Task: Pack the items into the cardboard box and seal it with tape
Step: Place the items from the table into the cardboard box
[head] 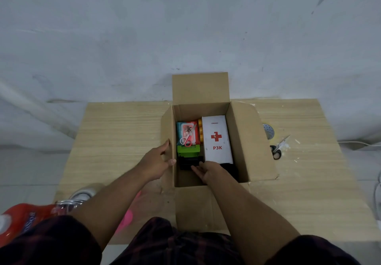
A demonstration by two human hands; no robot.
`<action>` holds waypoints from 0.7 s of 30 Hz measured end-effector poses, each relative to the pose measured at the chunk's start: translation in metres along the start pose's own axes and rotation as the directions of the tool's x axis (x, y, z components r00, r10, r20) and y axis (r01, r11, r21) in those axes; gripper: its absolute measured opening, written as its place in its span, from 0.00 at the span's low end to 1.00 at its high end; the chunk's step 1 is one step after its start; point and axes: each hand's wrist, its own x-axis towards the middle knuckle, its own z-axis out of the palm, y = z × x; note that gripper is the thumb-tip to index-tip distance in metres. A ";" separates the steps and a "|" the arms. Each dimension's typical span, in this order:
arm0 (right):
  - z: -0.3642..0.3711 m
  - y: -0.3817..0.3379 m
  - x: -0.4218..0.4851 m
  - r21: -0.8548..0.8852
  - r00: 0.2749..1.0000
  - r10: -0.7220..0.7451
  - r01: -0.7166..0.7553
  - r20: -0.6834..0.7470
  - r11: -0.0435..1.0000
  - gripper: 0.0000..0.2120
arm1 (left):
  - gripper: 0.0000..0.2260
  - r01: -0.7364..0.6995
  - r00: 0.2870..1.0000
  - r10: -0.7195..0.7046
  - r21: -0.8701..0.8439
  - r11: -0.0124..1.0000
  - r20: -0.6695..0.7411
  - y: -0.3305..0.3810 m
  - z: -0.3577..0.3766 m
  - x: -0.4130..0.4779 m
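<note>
- Our cardboard box [243,141] stands open at the middle of the far edge of the table [115,141], with a white P3K box [217,139] along its right wall.
- Our left hand [156,161] grips its left wall, thumb inside.
- Our right hand [208,171] lies inside, fingers straight on a black item [186,161].

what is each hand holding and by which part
Left hand grips the box by its left wall; right hand holds nothing, touching a black item inside.

plain bare room, maybe a home: scuffed white wall [185,28], wood-look table [123,141], tiled floor [31,172], loose cable [354,142].
</note>
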 end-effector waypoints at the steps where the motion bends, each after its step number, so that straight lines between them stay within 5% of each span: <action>1: 0.000 -0.001 0.000 0.001 1.000 0.019 -0.019 0.005 1.000 0.20 | 0.39 -0.003 1.000 0.003 0.004 1.000 -0.008 0.000 0.000 0.000; 10: -0.001 -0.003 -0.003 0.068 0.996 0.077 -0.079 0.033 0.995 0.10 | 0.39 -0.008 1.000 0.009 0.056 0.998 -0.024 0.004 -0.001 -0.007; 21: 0.000 -0.007 0.008 -0.311 0.993 0.102 -0.079 0.059 0.947 0.11 | 0.39 -0.017 1.000 0.018 0.060 0.998 -0.014 0.003 -0.004 -0.009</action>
